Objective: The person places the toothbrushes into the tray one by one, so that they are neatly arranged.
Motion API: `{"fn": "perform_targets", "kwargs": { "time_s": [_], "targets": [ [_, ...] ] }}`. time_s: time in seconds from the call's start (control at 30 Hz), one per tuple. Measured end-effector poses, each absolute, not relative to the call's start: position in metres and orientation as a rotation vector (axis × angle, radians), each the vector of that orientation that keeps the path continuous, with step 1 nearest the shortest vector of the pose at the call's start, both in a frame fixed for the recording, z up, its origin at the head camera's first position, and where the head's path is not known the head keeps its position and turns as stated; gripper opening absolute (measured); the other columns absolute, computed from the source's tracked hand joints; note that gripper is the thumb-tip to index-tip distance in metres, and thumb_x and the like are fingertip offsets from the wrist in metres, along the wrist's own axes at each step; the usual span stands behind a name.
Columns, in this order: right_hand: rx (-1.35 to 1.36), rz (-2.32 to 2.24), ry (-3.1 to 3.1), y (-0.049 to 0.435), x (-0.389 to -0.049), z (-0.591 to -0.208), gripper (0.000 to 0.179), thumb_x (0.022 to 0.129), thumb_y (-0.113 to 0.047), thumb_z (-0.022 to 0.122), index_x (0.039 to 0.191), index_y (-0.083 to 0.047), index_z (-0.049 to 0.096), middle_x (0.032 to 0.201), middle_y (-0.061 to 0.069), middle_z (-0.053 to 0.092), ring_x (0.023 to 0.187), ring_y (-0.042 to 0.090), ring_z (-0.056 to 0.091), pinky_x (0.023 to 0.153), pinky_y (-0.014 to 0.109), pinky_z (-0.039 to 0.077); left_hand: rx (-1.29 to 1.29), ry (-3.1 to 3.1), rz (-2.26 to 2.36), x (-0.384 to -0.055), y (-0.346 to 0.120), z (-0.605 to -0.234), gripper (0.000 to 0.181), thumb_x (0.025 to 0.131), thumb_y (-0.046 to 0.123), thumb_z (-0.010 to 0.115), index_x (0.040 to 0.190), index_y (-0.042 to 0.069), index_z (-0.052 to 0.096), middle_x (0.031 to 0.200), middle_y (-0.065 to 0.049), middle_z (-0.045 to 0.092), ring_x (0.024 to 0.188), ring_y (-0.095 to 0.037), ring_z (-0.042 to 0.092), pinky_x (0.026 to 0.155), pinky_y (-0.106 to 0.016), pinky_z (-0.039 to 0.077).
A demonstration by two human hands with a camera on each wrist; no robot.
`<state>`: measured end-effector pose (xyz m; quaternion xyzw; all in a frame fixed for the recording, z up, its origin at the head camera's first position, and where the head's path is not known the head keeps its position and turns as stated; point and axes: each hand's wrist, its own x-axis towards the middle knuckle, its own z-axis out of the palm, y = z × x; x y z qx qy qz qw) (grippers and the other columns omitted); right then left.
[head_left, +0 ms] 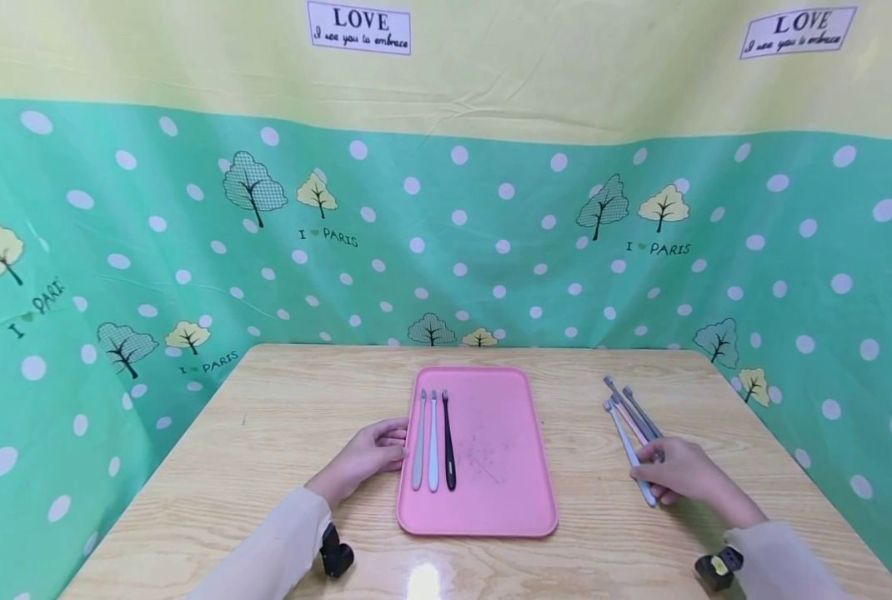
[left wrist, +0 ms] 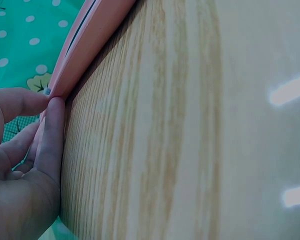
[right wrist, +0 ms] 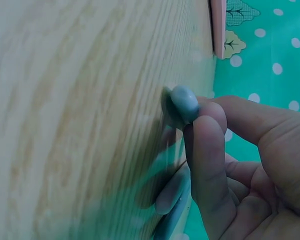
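Observation:
My right hand (head_left: pixel 677 471) pinches a light blue toothbrush (head_left: pixel 623 437) by its handle, whose rounded end (right wrist: pixel 184 104) shows between thumb and finger in the right wrist view. Several other toothbrushes lie beside it, among them a grey one (head_left: pixel 643 412) and a pink one, their handle ends partly hidden by the hand. At the left edge of a pink tray (head_left: pixel 498 508), my left hand (head_left: pixel 371 458) grips the rim between thumb and finger. Inside the tray, side by side, lie a grey toothbrush (head_left: pixel 418 454), a pale blue toothbrush (head_left: pixel 433 458) and a black toothbrush (head_left: pixel 449 450).
Both hands work over a light wooden table (head_left: pixel 303 392). A green and yellow patterned curtain (head_left: pixel 461 208) hangs behind it and along both sides. Wrist cameras are strapped below each hand, near the front of the table.

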<state>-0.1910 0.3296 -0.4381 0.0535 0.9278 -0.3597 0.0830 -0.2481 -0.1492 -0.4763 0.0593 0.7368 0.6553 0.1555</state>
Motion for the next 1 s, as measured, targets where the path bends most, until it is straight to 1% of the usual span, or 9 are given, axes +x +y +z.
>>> {"fn": "perform_targets", "kwargs": {
  "time_s": [0.6,0.8,1.0],
  "targets": [
    [0.178,-1.073,2.741,0.323,-0.193,-0.440,0.032,0.087,-0.010,0.074,0.109,0.008,0.061,0.067,0.009,0.060,0.054,0.018,0.060,0.048,0.030,0.059,0.164,2.119,1.895,-0.248,-0.149,-0.478,0.062,0.089,-0.004,0.065,0.147,-0.006,0.043,0.127,-0.021,0.053,0.106,-0.023,0.060,0.091,-0.035,0.060],
    [0.169,-1.105,2.734,0.321,-0.194,-0.441,0.034,0.086,-0.010,0.075,0.110,0.008,0.060,0.066,0.009,0.060,0.053,0.018,0.060,0.047,0.029,0.059,0.153,2.120,1.893,-0.247,-0.149,-0.478,0.061,0.090,-0.003,0.065,0.147,-0.004,0.044,0.128,-0.021,0.053,0.107,-0.024,0.059,0.091,-0.036,0.060],
    [0.139,-1.190,2.673,0.316,-0.197,-0.438,0.037,0.088,-0.013,0.074,0.114,0.008,0.059,0.066,0.010,0.061,0.052,0.016,0.059,0.045,0.027,0.057,0.153,2.117,1.897,-0.248,-0.149,-0.477,0.062,0.089,-0.004,0.065,0.147,-0.005,0.043,0.127,-0.020,0.053,0.107,-0.024,0.060,0.091,-0.035,0.060]
  ]
}}
